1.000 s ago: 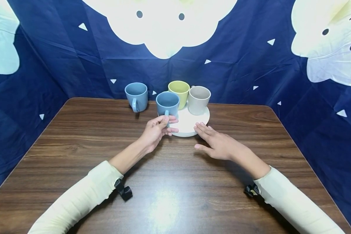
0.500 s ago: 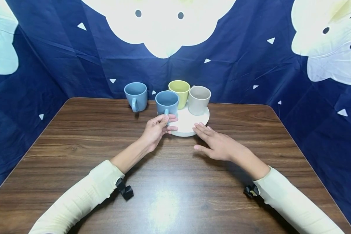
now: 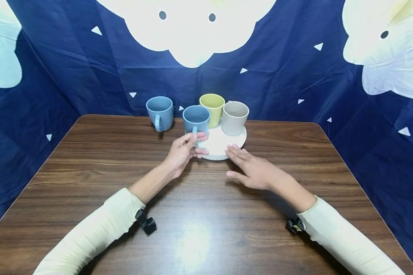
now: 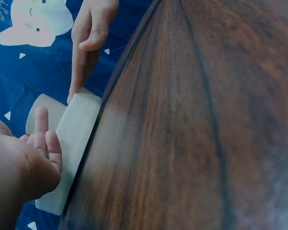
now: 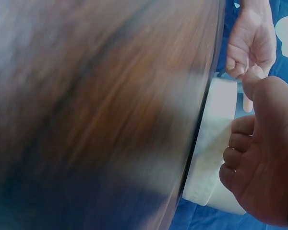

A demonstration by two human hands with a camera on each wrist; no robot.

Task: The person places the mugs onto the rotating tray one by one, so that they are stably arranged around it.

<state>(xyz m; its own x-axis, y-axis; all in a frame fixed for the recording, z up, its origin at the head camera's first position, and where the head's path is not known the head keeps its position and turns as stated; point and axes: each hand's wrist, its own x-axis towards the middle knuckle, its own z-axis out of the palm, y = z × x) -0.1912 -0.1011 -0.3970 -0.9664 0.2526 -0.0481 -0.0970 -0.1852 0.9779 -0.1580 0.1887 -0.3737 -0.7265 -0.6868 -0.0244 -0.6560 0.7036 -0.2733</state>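
My left hand point(image 3: 179, 154) pinches the handle of a blue mug point(image 3: 196, 119) with thumb and fingers. The mug stands upright at the left side of a thick round white stand point(image 3: 218, 145). Behind it on the same stand are a yellow-green mug point(image 3: 215, 112) and a light grey mug point(image 3: 233, 120). My right hand point(image 3: 256, 170) reaches in from the right, fingers straight, fingertips right at the stand's front rim. In the left wrist view, the left hand point(image 4: 21, 163) hides the blue mug; the stand's side point(image 4: 77, 127) shows beyond the fingers.
A second blue mug point(image 3: 161, 112) stands on the wooden table point(image 3: 106, 152) to the left of the stand, handle toward me. Close behind the table's back edge hangs a dark blue cloth point(image 3: 278, 88) printed with white clouds.
The yellow-green and grey mugs have shifted very slightly right. My right fingertips have moved a little left along the rim. My left hand keeps its pinch on the blue mug's handle.
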